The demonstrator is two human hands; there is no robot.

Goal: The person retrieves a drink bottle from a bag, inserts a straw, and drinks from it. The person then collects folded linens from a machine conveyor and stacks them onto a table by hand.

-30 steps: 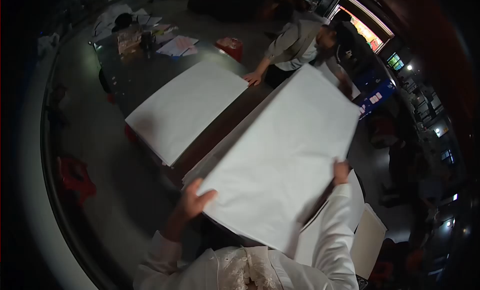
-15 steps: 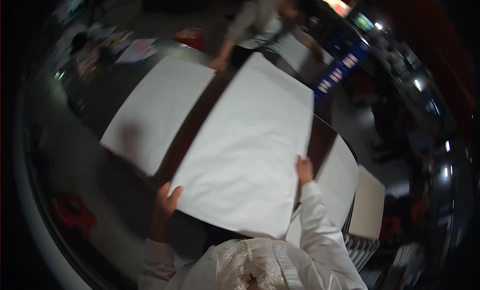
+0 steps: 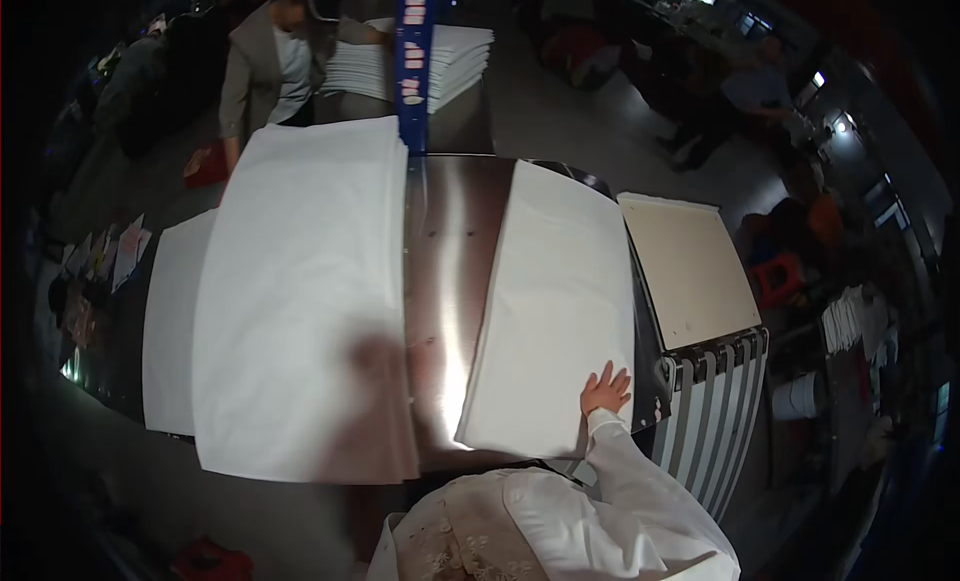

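Observation:
My right hand (image 3: 606, 389) lies with fingers spread on the near right corner of a white sheet (image 3: 560, 301), which rests flat on the right side of the shiny metal table (image 3: 440, 271). Whether that sheet is cloth or paper I cannot tell. To the left lies a larger white sheet (image 3: 300, 301), its layered edges showing on the right side and a shadow across its near part. It overlaps another white sheet (image 3: 172, 321) at the far left. My left hand is out of view.
Behind the table, a co-worker (image 3: 260, 71) in a grey jacket stands beside a stack of folded white sheets (image 3: 460, 66). A blue post (image 3: 415, 71) rises at the back edge. To the right are a beige board (image 3: 690, 266) and striped belts (image 3: 710, 416).
The large sheet, held in both my hands before, now lies on the left pile. My right hand has moved onto the right sheet; my left hand has left the view.

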